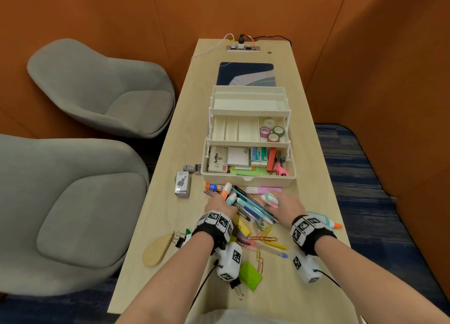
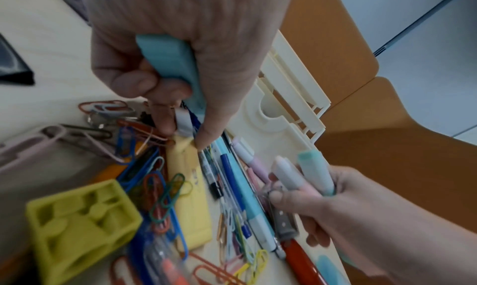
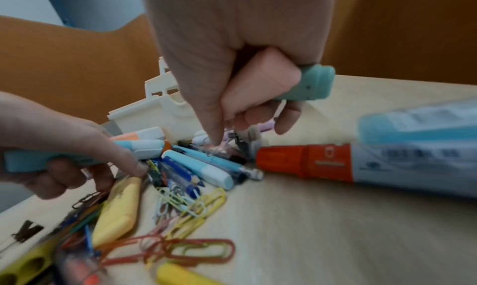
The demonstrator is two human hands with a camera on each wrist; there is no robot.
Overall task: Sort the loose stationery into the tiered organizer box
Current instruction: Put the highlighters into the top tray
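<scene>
The cream tiered organizer box (image 1: 248,180) stands open mid-table, with tape rolls (image 1: 272,130) in its middle tray and notepads and scissors in the bottom. A pile of pens (image 1: 253,206) lies in front of it. My left hand (image 1: 222,198) grips a light blue highlighter (image 2: 167,65) and an orange-capped one (image 1: 227,188), its fingertips (image 2: 206,140) down among the pens. My right hand (image 1: 280,203) grips pink and teal highlighters (image 3: 271,81), its index fingertip (image 3: 214,144) touching the pens.
Coloured paper clips (image 1: 261,231), a yellow highlighter (image 2: 191,197), a green plastic block (image 1: 250,275) and binder clips (image 1: 237,287) lie near the front. A glue bottle (image 1: 325,220) is at the right, a glue stick (image 1: 214,186) and small box (image 1: 182,184) at the left. Grey chairs (image 1: 73,202) flank the left edge.
</scene>
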